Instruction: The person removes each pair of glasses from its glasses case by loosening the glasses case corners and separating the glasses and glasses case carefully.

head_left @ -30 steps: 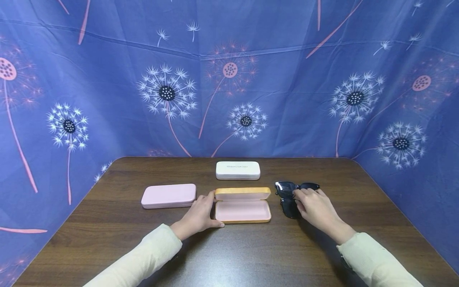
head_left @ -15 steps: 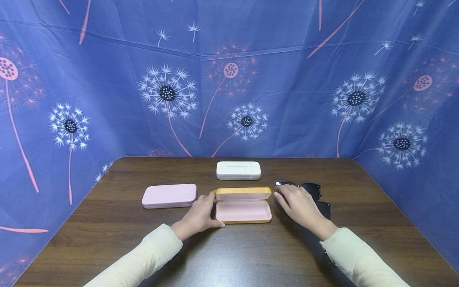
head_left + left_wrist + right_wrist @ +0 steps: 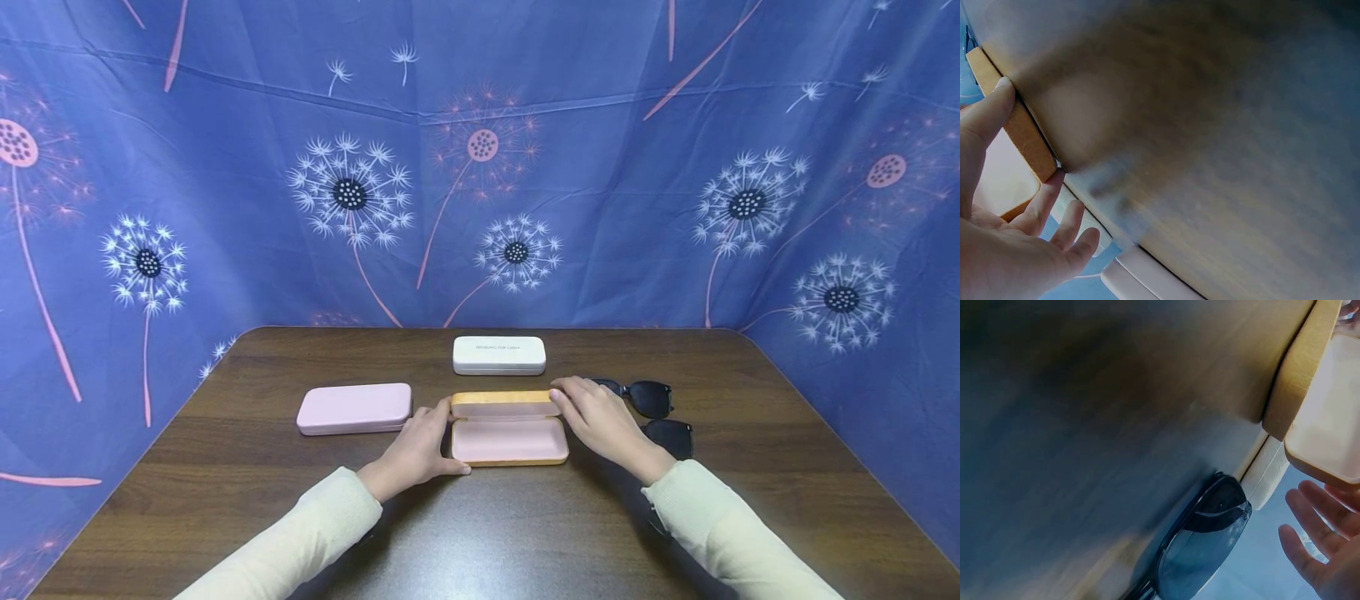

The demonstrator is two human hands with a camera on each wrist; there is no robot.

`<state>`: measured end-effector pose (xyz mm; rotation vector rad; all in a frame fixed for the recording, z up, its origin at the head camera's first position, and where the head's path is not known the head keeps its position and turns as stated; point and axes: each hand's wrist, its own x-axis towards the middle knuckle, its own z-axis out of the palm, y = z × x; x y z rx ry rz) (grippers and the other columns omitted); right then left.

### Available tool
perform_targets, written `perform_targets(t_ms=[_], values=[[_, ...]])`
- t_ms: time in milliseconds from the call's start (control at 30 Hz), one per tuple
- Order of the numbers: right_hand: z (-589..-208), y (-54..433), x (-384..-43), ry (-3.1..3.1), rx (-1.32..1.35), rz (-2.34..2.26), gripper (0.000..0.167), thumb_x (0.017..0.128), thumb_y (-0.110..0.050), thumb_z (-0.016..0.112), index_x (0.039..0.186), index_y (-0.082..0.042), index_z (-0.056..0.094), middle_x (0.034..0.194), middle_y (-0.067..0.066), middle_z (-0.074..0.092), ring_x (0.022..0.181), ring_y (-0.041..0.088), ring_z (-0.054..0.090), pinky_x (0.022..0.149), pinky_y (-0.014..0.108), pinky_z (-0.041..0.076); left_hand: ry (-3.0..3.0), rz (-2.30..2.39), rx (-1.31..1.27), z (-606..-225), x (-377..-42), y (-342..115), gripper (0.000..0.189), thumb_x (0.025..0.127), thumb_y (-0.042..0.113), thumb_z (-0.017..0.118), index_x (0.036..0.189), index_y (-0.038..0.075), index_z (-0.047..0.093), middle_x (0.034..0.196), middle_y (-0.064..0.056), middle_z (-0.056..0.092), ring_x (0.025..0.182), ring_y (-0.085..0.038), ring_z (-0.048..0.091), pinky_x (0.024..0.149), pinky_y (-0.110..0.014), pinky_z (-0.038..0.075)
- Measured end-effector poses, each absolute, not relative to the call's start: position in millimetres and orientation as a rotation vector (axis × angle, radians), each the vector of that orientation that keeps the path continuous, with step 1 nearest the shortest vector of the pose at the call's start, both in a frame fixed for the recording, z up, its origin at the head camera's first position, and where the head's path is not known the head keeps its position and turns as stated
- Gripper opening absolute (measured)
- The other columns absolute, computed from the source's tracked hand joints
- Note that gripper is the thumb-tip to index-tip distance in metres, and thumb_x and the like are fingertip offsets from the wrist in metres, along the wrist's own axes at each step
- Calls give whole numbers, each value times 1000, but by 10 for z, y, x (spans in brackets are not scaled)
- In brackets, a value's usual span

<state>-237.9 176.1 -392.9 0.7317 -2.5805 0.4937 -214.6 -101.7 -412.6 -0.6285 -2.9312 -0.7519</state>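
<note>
An orange glasses case (image 3: 510,442) with a pink lining stands with its lid raised on the wooden table. My left hand (image 3: 412,454) grips its left end, thumb at the front edge and index finger at the back corner. At the right end of the raised lid (image 3: 502,404), the fingertips of my right hand (image 3: 603,421) touch the edge, fingers extended. Black sunglasses (image 3: 651,400) lie just right of that hand, partly covered by it. Another dark lens (image 3: 670,437) shows in front of them. In the right wrist view a sunglasses lens (image 3: 1200,544) appears close beside the case.
To the left lies a closed pink glasses case (image 3: 356,408), near my left fingers. A closed white glasses case (image 3: 498,357) sits behind the orange one. A blue cloth (image 3: 630,167) with dandelion prints hangs behind the table (image 3: 480,533).
My right hand has left the sunglasses and moved left to the orange case's lid, uncovering more dark lenses. The left hand stays on the case.
</note>
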Motion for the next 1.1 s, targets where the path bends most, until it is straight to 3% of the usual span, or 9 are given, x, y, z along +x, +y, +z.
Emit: perform_targets(t_ms=[267,500,733,1100], values=[[-3925,1699,-2444,-2715,680,647,37,97,-37,39,106,-11,63,93,0,66,79,11,59,65,31,47,-2935,-744,-634,-4135,-2152,-1012,93,58,38,84,130,0,38,111,-8,62,107,-30,50,92,-48,40],[-3913,1706,-2493,-2839,659,812,44,96,-44,36,112,-11,60,70,-6,56,61,8,46,56,25,39,-2934,-753,-632,-4137,-2151,-1017,95,58,38,84,131,-1,37,111,-8,62,106,-31,50,93,-48,39],[-3918,1745,-2531,-2946,667,978,52,95,-49,35,119,-9,56,104,4,65,87,11,59,76,33,48,-2935,-759,-623,-4136,-2156,-1018,96,58,38,84,132,-1,37,113,-9,61,106,-31,50,94,-48,39],[-3883,1783,-2572,-3040,655,1168,50,94,-47,40,122,-10,56,120,10,60,114,26,54,94,45,43,-2928,-766,-622,-4156,-2172,-1017,95,57,38,85,131,0,37,111,-8,62,105,-30,50,93,-48,40]])
